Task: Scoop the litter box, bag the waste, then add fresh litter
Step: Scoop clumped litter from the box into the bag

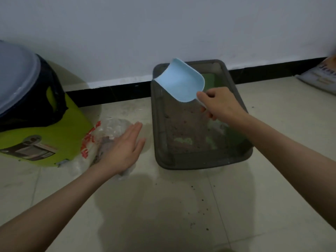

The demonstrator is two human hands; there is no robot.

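Down on the tiled floor (pixel 163 206), a grey litter box (pixel 203 163) sits against the far wall, its floor thinly covered with brownish litter (pixel 183 128) and green patches showing through. The right hand (pixel 221 104) holds a pale blue scoop (pixel 179 82) over the box's far end; thumb and fingers are curled round the handle at the scoop's near right corner, while the open mouth tilts up and to the left, away from the fingers. To the left of the box, the left hand (pixel 123 148) has its fingers straight and close together, palm over a crumpled clear plastic bag (pixel 101 140) with red print that lies on the floor; whether the palm touches it I cannot tell. Farther left stands a lime-green container (pixel 45 142) with a dark liner and a translucent lid (pixel 16 75). A printed sack (pixel 320 77) lies at the far right.
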